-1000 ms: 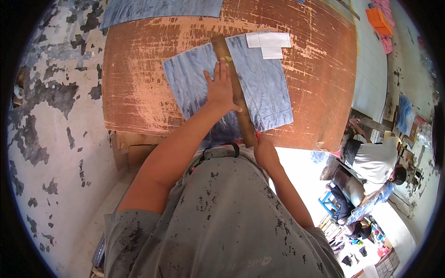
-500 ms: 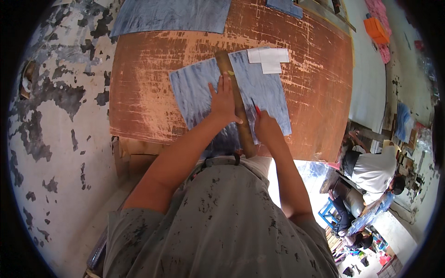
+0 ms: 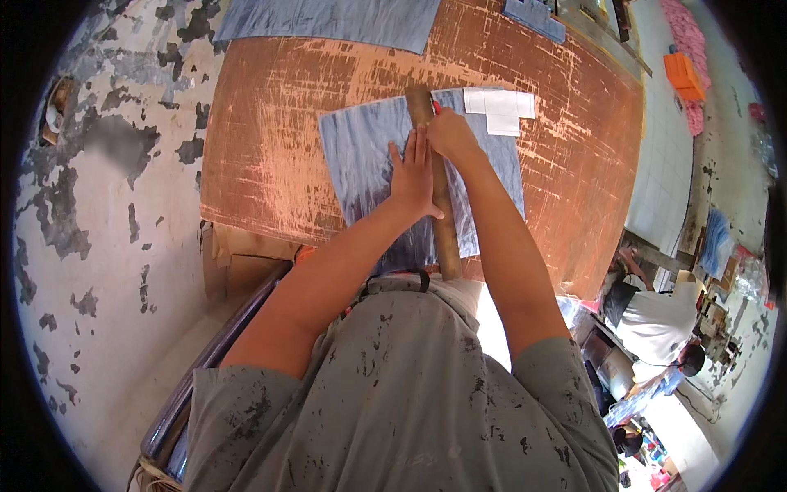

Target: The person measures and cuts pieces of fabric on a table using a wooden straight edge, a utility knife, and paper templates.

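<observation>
A blue-grey streaked sheet (image 3: 361,152) lies flat on a scratched brown board (image 3: 262,156). Across it, running from far to near, rests a long brown straightedge (image 3: 445,238). My left hand (image 3: 412,182) is spread on the straightedge and the sheet beside it, fingers stretched forward and thumb across the strip. Close to the straightedge's far end, my right hand (image 3: 452,135) grips a red-handled cutter knife (image 3: 437,107); its blade is hidden here. White paper pieces (image 3: 500,109) lie on the sheet's far right corner.
Another blue-grey sheet (image 3: 328,23) lies at the board's far edge, with smaller blue pieces (image 3: 534,20) to its right. An orange box (image 3: 684,76) sits beyond on the right. At lower right, a person in a white shirt (image 3: 656,324) sits working. A peeling wall (image 3: 106,205) stands left.
My right hand has moved away from me along the straightedge, from its middle to near its far end, with the cutter. My left hand stays pressed on the straightedge. The view has shifted slightly.
</observation>
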### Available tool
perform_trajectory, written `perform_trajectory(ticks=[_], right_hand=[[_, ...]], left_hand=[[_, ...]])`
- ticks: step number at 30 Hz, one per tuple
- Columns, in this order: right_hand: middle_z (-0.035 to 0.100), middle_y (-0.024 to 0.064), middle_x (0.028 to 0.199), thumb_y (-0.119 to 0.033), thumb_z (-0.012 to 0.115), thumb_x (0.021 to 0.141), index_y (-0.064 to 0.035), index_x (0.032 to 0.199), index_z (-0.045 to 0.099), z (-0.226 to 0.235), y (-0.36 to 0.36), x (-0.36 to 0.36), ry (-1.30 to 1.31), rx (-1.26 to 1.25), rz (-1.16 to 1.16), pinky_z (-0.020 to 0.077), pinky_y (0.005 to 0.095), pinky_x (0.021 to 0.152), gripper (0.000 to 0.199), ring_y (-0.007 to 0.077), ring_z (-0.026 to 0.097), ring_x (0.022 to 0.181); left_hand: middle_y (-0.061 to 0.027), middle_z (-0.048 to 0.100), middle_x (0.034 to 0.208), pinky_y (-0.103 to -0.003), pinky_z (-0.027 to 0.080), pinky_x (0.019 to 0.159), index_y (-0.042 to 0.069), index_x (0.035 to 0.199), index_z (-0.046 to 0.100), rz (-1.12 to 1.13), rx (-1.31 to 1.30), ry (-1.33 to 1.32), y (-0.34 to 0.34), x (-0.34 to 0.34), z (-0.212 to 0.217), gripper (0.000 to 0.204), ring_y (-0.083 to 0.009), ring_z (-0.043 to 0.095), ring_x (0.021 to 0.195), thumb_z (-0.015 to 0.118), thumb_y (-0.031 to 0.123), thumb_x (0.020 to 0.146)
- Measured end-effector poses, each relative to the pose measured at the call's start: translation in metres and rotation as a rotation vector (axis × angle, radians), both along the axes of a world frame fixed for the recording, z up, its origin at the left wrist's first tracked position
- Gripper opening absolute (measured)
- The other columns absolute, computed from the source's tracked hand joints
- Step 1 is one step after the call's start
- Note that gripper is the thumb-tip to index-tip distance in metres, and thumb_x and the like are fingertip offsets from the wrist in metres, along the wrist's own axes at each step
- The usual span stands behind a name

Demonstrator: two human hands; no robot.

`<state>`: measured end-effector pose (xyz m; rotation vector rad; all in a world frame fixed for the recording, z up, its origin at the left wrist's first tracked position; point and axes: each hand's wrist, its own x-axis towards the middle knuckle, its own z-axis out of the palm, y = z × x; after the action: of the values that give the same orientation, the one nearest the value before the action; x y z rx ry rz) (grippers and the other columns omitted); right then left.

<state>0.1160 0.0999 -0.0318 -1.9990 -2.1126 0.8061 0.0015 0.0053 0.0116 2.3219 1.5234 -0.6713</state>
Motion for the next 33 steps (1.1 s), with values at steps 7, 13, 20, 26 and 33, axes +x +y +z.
perform_trajectory(ticks=[7, 13, 20, 26, 33], right_hand=[[0.069, 0.0423, 0.103, -0.033, 0.046, 0.11, 0.0069, 0.115, 0.06, 0.05, -0.146, 0.028, 0.1, -0.31, -0.247, 0.0542, 0.0641, 0.087, 0.042, 0.0594, 0.068, 0.101], [0.07, 0.0406, 0.094, -0.028, 0.048, 0.11, 0.0047, 0.115, 0.058, 0.062, -0.289, 0.062, 0.086, -0.368, -0.29, 0.0538, 0.0654, 0.082, 0.035, 0.06, 0.068, 0.094], [0.07, 0.0388, 0.087, -0.027, 0.048, 0.111, 0.0029, 0.115, 0.053, 0.069, -0.337, 0.069, -0.039, -0.541, -0.281, 0.0563, 0.0638, 0.074, 0.031, 0.0567, 0.071, 0.083], [0.071, 0.0406, 0.093, -0.028, 0.046, 0.11, 0.0052, 0.118, 0.056, 0.075, -0.338, 0.072, -0.056, -0.607, -0.329, 0.0573, 0.0627, 0.081, 0.036, 0.0556, 0.072, 0.091], [0.07, 0.0401, 0.098, -0.027, 0.046, 0.109, 0.0053, 0.116, 0.059, 0.121, -0.216, 0.076, -0.016, -0.385, -0.208, 0.0554, 0.064, 0.082, 0.035, 0.0576, 0.07, 0.095]], left_hand=[[-0.0326, 0.003, 0.176, -0.077, 0.016, 0.123, -0.013, 0.165, 0.018, 0.002, 0.053, -0.068, 0.0, -0.001, -0.003, 0.164, -0.0427, 0.006, 0.166, 0.089, 0.081, 0.051], [-0.0328, 0.002, 0.176, -0.078, 0.016, 0.123, -0.014, 0.165, 0.013, 0.02, 0.053, -0.14, 0.002, -0.001, 0.001, 0.167, -0.0426, 0.005, 0.166, 0.09, 0.079, 0.05], [-0.0319, 0.004, 0.177, -0.077, 0.015, 0.123, -0.015, 0.165, 0.013, 0.033, 0.069, -0.141, -0.001, -0.003, 0.002, 0.168, -0.0424, 0.005, 0.166, 0.091, 0.079, 0.05], [-0.0323, 0.004, 0.176, -0.077, 0.014, 0.123, -0.015, 0.165, 0.013, 0.03, 0.048, -0.111, -0.001, -0.001, 0.005, 0.168, -0.0422, 0.005, 0.166, 0.091, 0.08, 0.05], [-0.0335, 0.002, 0.175, -0.077, 0.016, 0.123, -0.011, 0.166, 0.023, 0.02, 0.044, -0.075, -0.002, -0.006, 0.002, 0.161, -0.0441, 0.004, 0.165, 0.09, 0.081, 0.052]])
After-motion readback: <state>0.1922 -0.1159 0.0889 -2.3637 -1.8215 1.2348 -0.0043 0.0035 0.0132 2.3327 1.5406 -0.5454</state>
